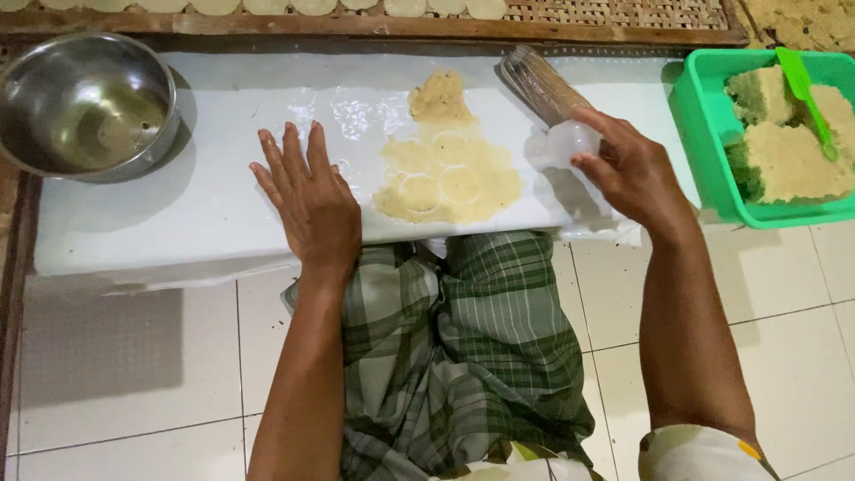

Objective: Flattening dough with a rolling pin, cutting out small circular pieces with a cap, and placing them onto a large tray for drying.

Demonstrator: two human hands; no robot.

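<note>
A thin sheet of pale yellow dough (450,174) lies flattened on a white plastic-covered board (205,205), with several round discs cut into it and a thicker lump at its far end. My left hand (307,200) rests flat on the board, fingers spread, just left of the dough. My right hand (628,165) grips a plastic-wrapped rolling pin (545,89) by its near end, right of the dough, with the pin angled up and away over the board.
A steel bowl (85,102) holding some liquid stands at the board's far left. A green plastic tub (704,134) of crumbly dough with a green spatula (806,93) sits at the right. A woven tray (623,18) with dough discs lies behind. My checked green cloth (472,347) covers my lap.
</note>
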